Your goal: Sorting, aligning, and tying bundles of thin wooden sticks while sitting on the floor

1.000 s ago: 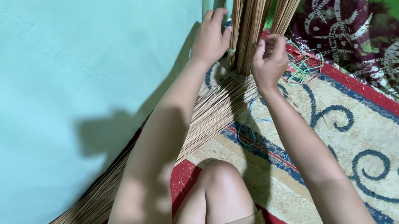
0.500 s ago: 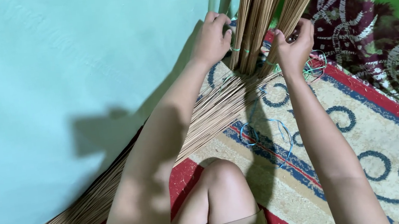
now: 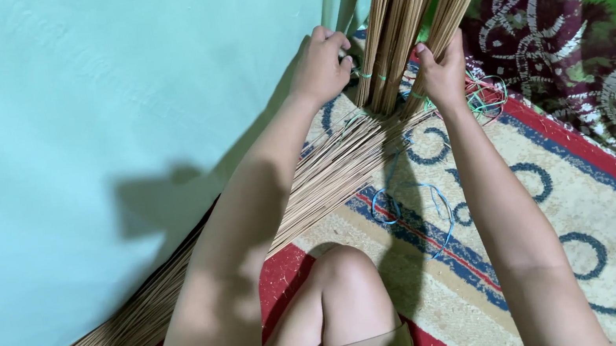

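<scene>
Gripping the upright stick bundle, left hand and right hand, each grip clenched on it.

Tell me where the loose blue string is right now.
In the head view the blue string lies looped on the patterned rug, between the person's forearms, just below the upright stick bundle and beyond the bent knee.

upright sticks between hands | loose sticks along wall
</scene>
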